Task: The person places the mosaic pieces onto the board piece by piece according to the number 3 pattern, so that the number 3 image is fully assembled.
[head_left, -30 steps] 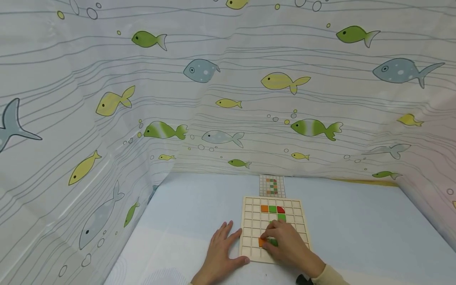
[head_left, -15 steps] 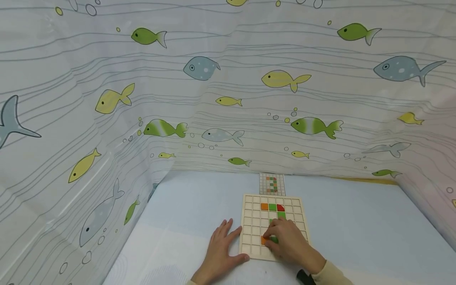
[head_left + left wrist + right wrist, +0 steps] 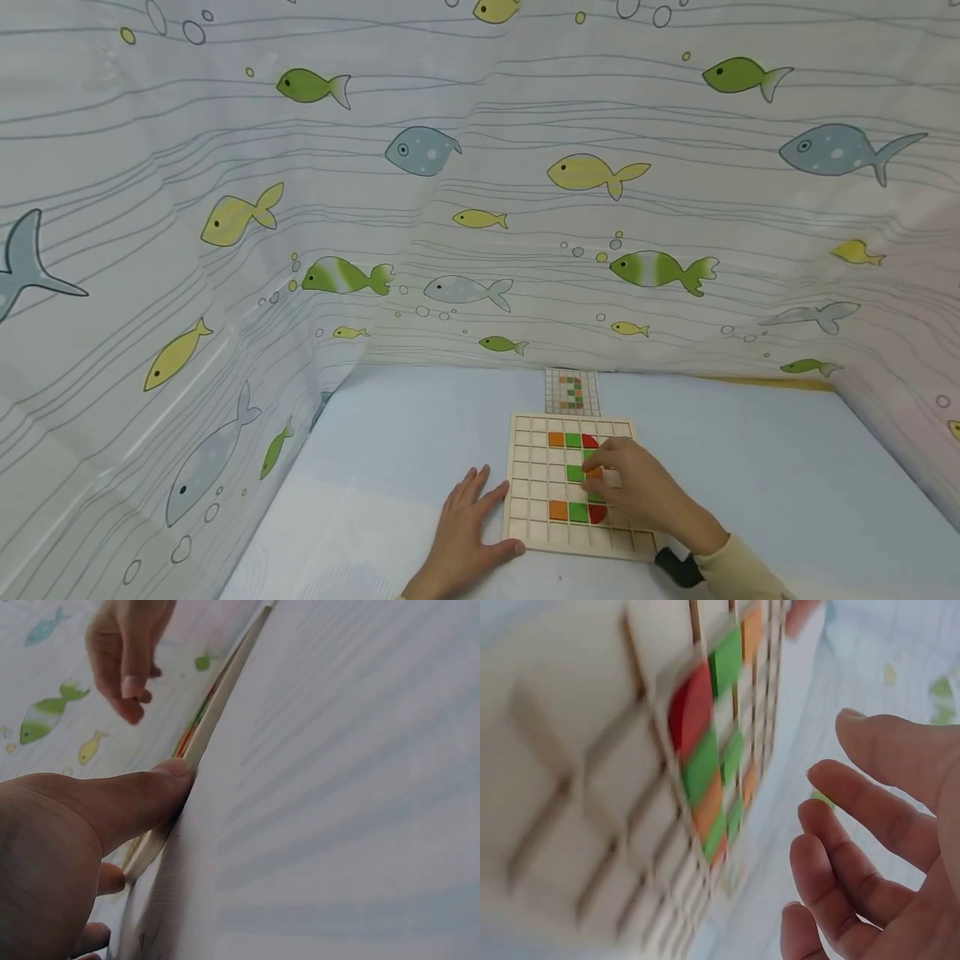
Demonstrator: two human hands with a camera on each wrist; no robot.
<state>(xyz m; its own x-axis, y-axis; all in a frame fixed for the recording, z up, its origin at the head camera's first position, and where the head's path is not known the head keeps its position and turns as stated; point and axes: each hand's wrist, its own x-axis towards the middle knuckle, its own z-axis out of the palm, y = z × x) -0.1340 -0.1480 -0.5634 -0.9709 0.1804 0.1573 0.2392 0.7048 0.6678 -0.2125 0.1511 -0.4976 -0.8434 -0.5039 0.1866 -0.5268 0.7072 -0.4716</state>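
Observation:
A wooden grid board [image 3: 528,529] lies on the table with coloured tiles in its cells. In its lower row sit an orange tile [image 3: 558,510], a green tile [image 3: 578,512] and a rounded red tile [image 3: 597,514]. My left hand [image 3: 468,533] lies spread at the board's left side, its thumb [image 3: 176,769] touching the edge. Over the board's right half hovers my right hand [image 3: 637,483], partly hiding the middle tiles. In the right wrist view its loosely bent fingers [image 3: 885,817] hold nothing and are apart from the board.
Behind the board lies a card [image 3: 552,404] printed with a small coloured grid pattern. A black object [image 3: 678,568] is beside the right wrist. A fish-patterned curtain [image 3: 465,183] encloses the table at the back and sides.
My right hand has let go of the orange tile in the lower row and moved right and away, uncovering several tiles. The left hand has stayed at the board's edge.

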